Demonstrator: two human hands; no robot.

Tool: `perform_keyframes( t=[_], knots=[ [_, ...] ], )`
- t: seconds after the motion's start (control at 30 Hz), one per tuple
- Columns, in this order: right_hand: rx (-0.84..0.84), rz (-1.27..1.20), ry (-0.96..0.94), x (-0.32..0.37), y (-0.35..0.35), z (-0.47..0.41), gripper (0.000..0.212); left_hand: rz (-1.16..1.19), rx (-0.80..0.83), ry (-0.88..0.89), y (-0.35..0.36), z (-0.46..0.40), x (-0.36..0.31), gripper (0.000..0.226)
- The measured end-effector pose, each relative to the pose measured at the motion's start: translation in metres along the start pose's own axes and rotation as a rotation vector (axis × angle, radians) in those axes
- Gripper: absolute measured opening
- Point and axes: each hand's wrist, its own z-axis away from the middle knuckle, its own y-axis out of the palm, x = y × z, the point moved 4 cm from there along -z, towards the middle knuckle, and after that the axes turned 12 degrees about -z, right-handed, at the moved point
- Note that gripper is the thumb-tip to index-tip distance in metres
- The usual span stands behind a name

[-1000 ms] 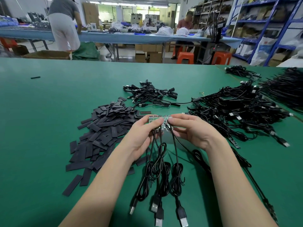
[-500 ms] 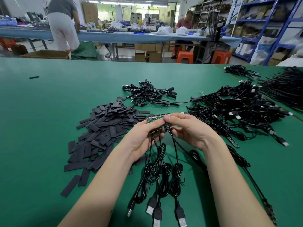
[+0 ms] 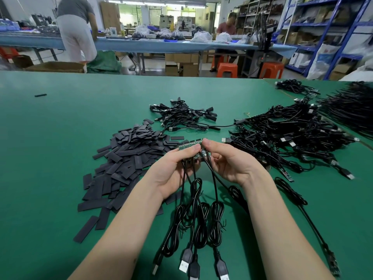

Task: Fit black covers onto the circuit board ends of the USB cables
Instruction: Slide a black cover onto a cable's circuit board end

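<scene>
Green table [image 3: 60, 138]: left hand [image 3: 171, 170] and right hand [image 3: 228, 164] both pinch circuit board strip [image 3: 189, 145], USB cables [image 3: 199, 225] dangling, black covers [image 3: 129, 158] left of it.

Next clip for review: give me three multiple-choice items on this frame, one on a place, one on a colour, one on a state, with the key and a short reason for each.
1. Where does the pile of black covers lie?
A. left of the hands
B. right of the hands
C. on the far blue table

2. What colour is the table top?
A. grey
B. green
C. white

3. What are the circuit board ends in the hands like?
A. all covered
B. bare
C. lying loose on the table

Key: 1 A, the covers spread beside the left hand. 2 B, the surface is plainly green. 3 B, green boards show uncovered between the left hand and right hand, both in a pinching grip.
</scene>
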Motion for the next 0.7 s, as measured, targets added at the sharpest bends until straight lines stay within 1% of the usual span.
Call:
perform_keyframes(
  t=[0.1,0.13,0.2,0.27,0.3,0.37,0.43,0.47,0.53,0.63,0.67,0.7],
  knots=[
    [0.025,-0.18,0.046,-0.003,-0.001,0.002,0.019,0.03,0.052,0.019,0.005,0.003,-0.002,0.01],
    [0.039,-0.193,0.041,-0.002,-0.001,0.003,0.019,0.023,0.067,0.024,0.006,0.004,-0.003,0.009],
    [0.058,-0.063,-0.014,0.004,-0.001,0.004,0.016,-0.011,0.091,0.027,0.008,0.006,-0.007,0.018],
    [0.042,0.094,-0.11,0.015,-0.001,0.007,0.008,-0.126,0.094,0.026,0.005,0.006,-0.01,0.027],
    [-0.007,0.128,-0.172,0.021,-0.003,0.008,0.008,-0.228,0.097,0.025,0.003,0.007,-0.012,0.028],
    [-0.161,0.15,-0.318,0.034,-0.012,0.009,0.014,-0.403,0.125,0.011,0.0,0.007,-0.011,0.025],
    [-0.296,0.159,-0.438,0.042,-0.019,0.012,0.019,-0.484,0.144,-0.013,-0.002,0.007,-0.008,0.018],
    [-0.328,0.15,-0.47,0.043,-0.02,0.013,0.019,-0.568,0.126,0.003,-0.002,0.006,-0.006,0.013],
    [-0.333,0.115,-0.495,0.042,-0.018,0.014,0.02,-0.84,0.03,0.115,0.0,0.002,-0.006,0.007],
    [-0.301,0.15,-0.468,0.04,-0.013,0.011,0.018,-1.245,-0.204,0.403,0.005,-0.003,-0.004,0.01],
    [-0.287,0.18,-0.453,0.038,-0.012,0.01,0.015,-1.317,-0.287,0.482,0.009,-0.002,-0.003,0.016],
    [-0.276,0.218,-0.444,0.037,-0.011,0.009,0.011,-1.3,-0.342,0.519,0.011,-0.003,-0.001,0.022]
  ],
)
